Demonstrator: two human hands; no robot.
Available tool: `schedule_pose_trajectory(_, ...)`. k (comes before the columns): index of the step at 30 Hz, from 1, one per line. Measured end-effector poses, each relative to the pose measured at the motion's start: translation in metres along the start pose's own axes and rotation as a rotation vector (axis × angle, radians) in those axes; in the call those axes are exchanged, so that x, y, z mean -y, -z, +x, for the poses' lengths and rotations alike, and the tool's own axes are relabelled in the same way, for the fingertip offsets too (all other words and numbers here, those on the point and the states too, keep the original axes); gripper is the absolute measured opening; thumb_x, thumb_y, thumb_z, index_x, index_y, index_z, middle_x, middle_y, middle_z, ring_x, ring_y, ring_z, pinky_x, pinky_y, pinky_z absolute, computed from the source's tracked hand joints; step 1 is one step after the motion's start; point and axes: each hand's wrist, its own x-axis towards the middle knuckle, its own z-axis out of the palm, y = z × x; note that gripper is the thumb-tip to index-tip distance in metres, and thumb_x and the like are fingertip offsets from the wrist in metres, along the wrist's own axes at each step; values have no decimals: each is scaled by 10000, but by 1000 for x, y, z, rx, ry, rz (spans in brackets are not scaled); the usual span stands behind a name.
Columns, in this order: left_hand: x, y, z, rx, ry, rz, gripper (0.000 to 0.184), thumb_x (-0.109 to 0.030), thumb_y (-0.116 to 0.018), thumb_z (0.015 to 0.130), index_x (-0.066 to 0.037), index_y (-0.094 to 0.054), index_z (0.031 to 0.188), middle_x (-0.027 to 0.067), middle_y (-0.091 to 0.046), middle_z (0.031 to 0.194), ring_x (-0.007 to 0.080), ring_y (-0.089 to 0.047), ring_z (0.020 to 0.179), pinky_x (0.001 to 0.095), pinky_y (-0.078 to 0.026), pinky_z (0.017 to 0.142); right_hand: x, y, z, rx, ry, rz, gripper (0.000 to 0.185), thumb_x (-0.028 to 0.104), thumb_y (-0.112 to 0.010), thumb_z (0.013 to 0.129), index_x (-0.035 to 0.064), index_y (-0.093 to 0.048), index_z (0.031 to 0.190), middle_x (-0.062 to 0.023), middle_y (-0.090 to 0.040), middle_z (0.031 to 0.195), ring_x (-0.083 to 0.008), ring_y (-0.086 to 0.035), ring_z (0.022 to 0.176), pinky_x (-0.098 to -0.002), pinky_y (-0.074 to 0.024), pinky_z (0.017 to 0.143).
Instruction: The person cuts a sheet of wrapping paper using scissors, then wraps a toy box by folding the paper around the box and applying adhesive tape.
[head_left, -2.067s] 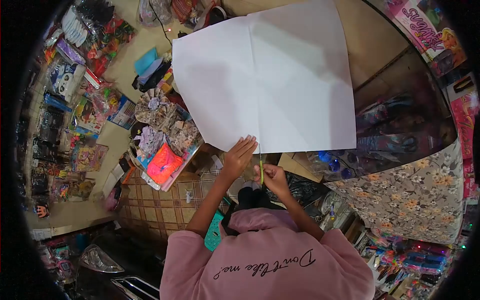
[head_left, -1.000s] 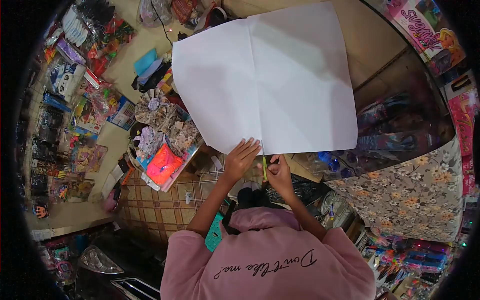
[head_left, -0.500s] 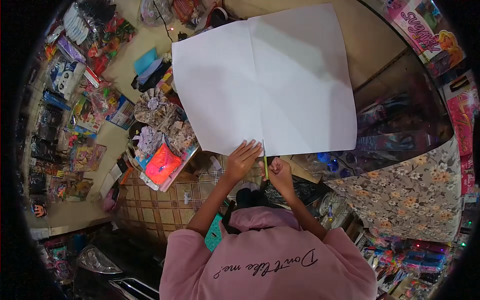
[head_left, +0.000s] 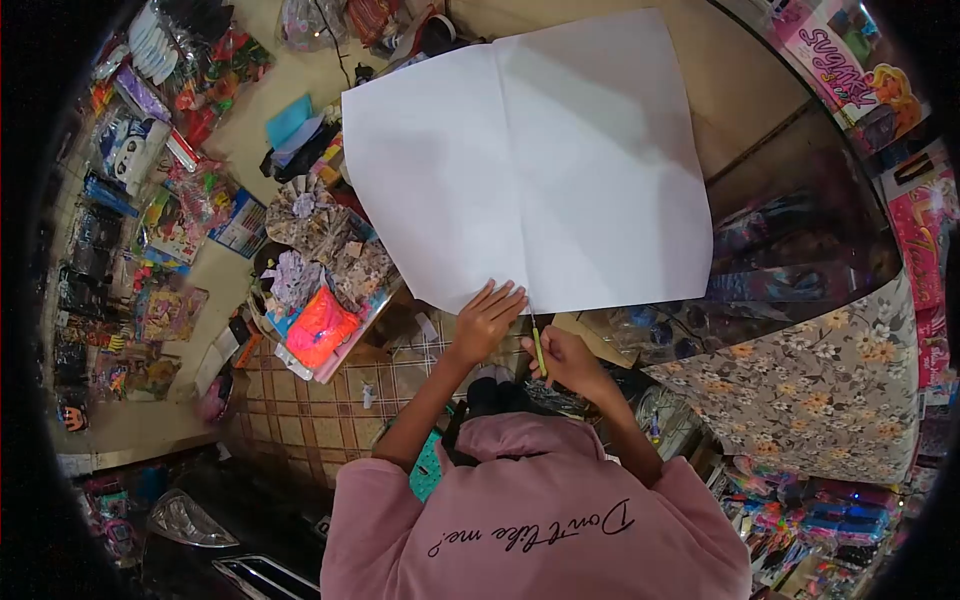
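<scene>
A large white sheet of paper (head_left: 600, 180), with a fold line down its middle, spreads out in front of me. My left hand (head_left: 487, 318) lies on its near edge, fingers stretched out over the paper just left of the fold. My right hand (head_left: 562, 357) is closed around the yellow-green handles of a pair of scissors (head_left: 540, 348). The thin blades point away from me and their tips meet the near edge of the sheet beside the fold. Whether the blades are apart is too small to tell.
Left of the sheet sit floral cloth pieces (head_left: 315, 225) and a bright orange packet (head_left: 322, 328) on a stack. Flower-patterned cloth (head_left: 810, 385) drapes at the right. Packaged goods (head_left: 150, 230) line the left side. A black motorbike part (head_left: 240, 540) stands at lower left.
My right hand has drawn back slightly toward me with the scissors, so less of the blades overlaps the paper. My left hand stays nearly in place on the sheet.
</scene>
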Motion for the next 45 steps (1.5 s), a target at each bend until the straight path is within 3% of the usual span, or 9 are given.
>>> schedule_pose_trajectory(5,2,-3,-2,-34,-5,-27,355,-39,-624,751,-38,-655,1105,88,-637,1168,254,-572,1155,454,-400,1040,17,19,-2,43,-34,80,350,379,-563,939,44,-471,898,-103,-644,708,-169,-675,632,-244,-512,468)
schedule_pose_trajectory(15,-1,2,-8,-29,53,-115,315,-66,-629,794,-30,-647,1106,105,-631,1172,267,-569,1162,474,-393,1039,22,31,14,244,-170,39,394,401,-530,951,11,-477,962,-139,-665,735,-201,-687,654,-272,-523,478)
schedule_pose_trajectory(24,-9,1,-10,-43,21,-95,310,-74,-643,788,-30,-657,1094,96,-635,1170,260,-573,1159,467,-411,1025,2,20,29,95,15,64,349,370,-548,950,31,-469,935,-134,-664,732,-187,-675,613,-256,-495,435)
schedule_pose_trajectory(30,-11,0,-8,-99,1,-86,280,-73,-649,785,-18,-675,1058,90,-648,1154,258,-590,1139,477,-417,1021,-12,0,28,-109,121,61,299,262,-600,935,86,-400,800,-87,-634,659,-133,-639,542,-209,-409,380)
schedule_pose_trajectory(36,-15,1,-7,-104,5,-97,262,-59,-639,785,0,-675,1037,96,-656,1151,266,-600,1130,492,-418,1018,-20,-1,30,-116,196,139,313,235,-607,932,95,-378,770,-65,-613,629,-118,-618,513,-205,-379,366)
schedule_pose_trajectory(45,-14,-3,-7,-115,-17,-57,162,-90,-623,831,-10,-689,955,93,-668,1123,260,-608,1117,496,-416,1017,-10,-1,30,-183,138,86,357,255,-656,899,103,-379,732,-55,-604,606,-112,-606,497,-203,-363,354)
